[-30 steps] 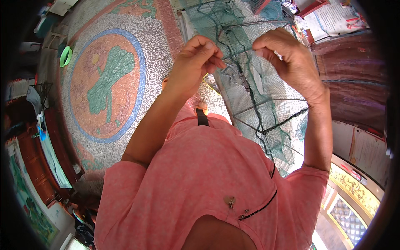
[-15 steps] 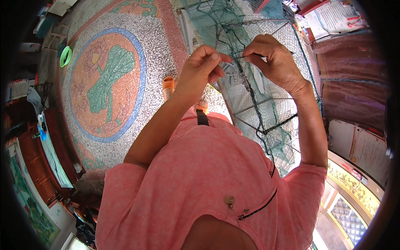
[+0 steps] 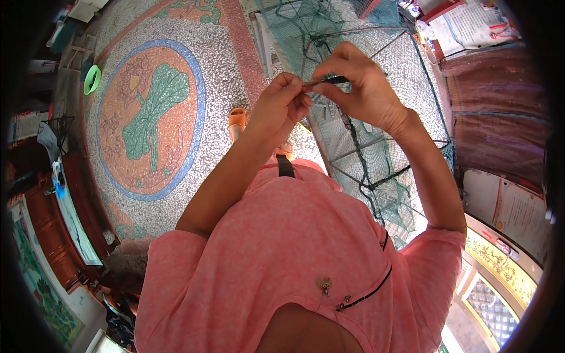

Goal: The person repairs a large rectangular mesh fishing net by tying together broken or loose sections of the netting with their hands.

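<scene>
In front of me my right hand (image 3: 359, 82) pinches a slim dark stick-like tool (image 3: 336, 80) between thumb and fingers. The tool lies nearly level, its thinner end toward my left hand (image 3: 285, 100). My left thumb and fingers are pressed together at that thinner end, and whatever lies between them is too small to make out. Below and behind both hands spreads a green mesh net (image 3: 385, 153) on a frame of dark rods, resembling a folding fish trap. Part of the net is hidden by my right hand and wrist.
A long pale frame edge (image 3: 326, 147) borders the net's left side. My orange sandals (image 3: 237, 120) stand on a speckled floor with a round lotus picture (image 3: 150, 117). Dark brown cloth (image 3: 497, 112) covers something at the right. A green basin (image 3: 92, 80) is at far left.
My right hand has moved left and slightly nearer, bringing the tool to my left fingers. The left fingers, apart before, have drawn together at its end. The net has shifted slightly.
</scene>
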